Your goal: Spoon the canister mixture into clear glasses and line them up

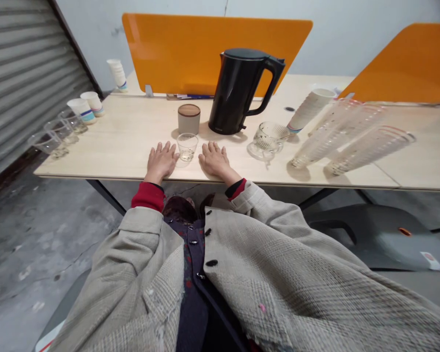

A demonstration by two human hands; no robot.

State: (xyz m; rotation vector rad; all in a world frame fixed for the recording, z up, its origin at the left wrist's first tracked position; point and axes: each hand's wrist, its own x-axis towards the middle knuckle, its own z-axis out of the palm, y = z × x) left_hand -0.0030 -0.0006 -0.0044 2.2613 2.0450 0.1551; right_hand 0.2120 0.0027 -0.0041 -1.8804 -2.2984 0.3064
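My left hand (162, 160) lies flat on the table near its front edge, fingers stretched out and holding nothing. Palm down as well, my right hand (216, 159) rests with its fingers extended. Between the two stands a clear plastic cup (187, 145) with a dark pattern near its base; my left thumb is close to it, and I cannot tell whether they touch. Just behind the cup is a grey canister (188, 123) with a wood-look lid. A black electric kettle (231, 93) stands behind my right hand, its handle turned right.
A ribbed glass cup (269, 137) sits on a glass saucer at right. Beyond it stand stacked paper cups (310, 111) and tall stacks of plastic cups (368, 150). Several plastic cups (58, 131) and paper cups (81, 110) line the left edge. An orange divider (176, 54) rises behind.
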